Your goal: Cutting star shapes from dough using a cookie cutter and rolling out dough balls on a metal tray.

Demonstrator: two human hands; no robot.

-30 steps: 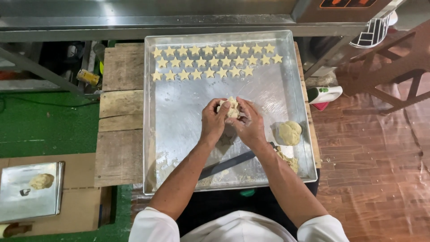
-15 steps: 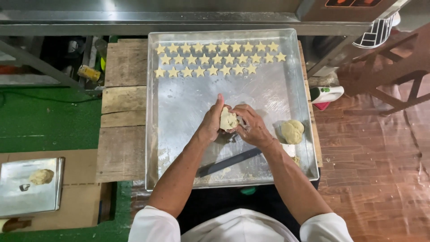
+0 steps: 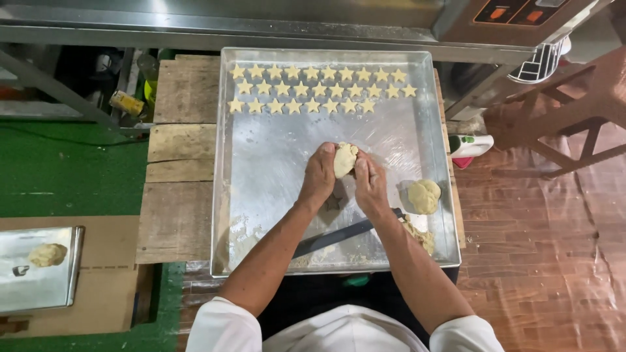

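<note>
Both hands, left hand and right hand, grip a pale, lumpy dough ball over the tray

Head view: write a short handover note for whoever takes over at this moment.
Left hand and right hand: together hold a dough lump over the middle of the metal tray.
Done: three rows of star-shaped dough pieces along the tray's far edge.
Left: a second dough lump and scraps at the tray's right side; the third row is shorter than the others.
</note>
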